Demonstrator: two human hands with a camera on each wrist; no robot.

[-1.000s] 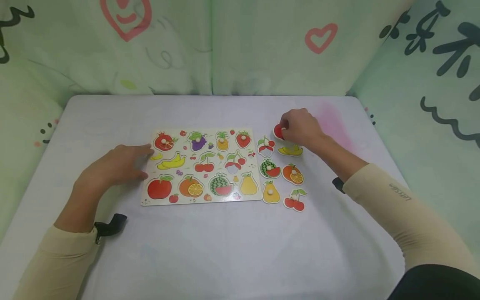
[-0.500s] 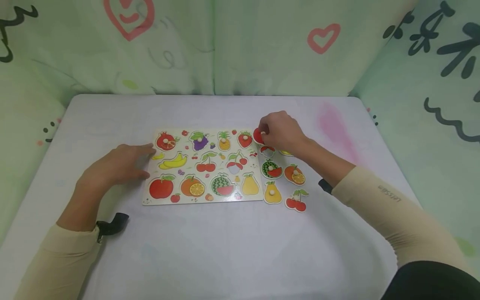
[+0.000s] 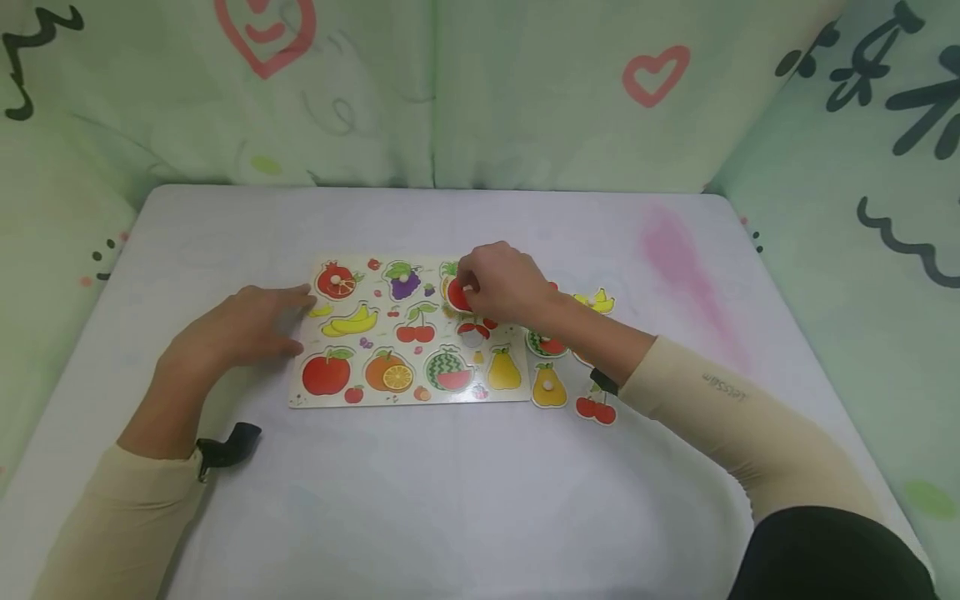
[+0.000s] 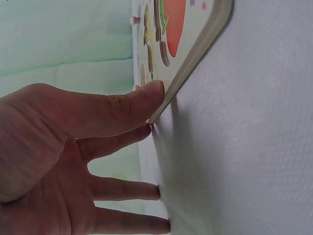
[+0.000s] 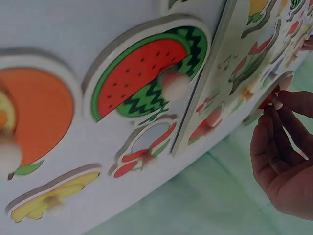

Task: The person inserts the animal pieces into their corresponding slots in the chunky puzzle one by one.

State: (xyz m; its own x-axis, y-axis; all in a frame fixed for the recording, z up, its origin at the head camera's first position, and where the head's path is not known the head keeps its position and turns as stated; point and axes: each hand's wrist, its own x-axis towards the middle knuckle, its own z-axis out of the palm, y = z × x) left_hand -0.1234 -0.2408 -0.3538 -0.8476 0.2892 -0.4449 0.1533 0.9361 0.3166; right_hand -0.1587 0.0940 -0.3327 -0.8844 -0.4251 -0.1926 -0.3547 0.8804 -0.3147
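My right hand [image 3: 504, 283] is over the upper right part of the fruit puzzle board [image 3: 442, 336]. Thumb and fingertips pinch the small knob of a red, apple-like puzzle piece [image 3: 456, 294], covering part of it; the right wrist view shows this grip from the side. My left hand [image 3: 232, 327] steadies the board's left edge with extended fingers, its thumb [image 4: 122, 113] touching the edge near a corner. Knobbed pomegranate [image 3: 336, 282] and grape [image 3: 403, 282] pieces sit in the board's top row. The strawberry spot is hidden behind my right hand.
Right of the board lie loose knobbed pieces: watermelon [image 5: 142, 73], orange [image 5: 41, 107], bananas [image 3: 596, 302], pear [image 3: 550, 387] and cherries [image 3: 596, 408]. My right forearm covers some in the head view. A green patterned curtain [image 3: 525, 108] surrounds the white table [image 3: 420, 492].
My right hand has carried the red piece leftward, from the loose pieces to above the board. The left hand stays at the board's left edge.
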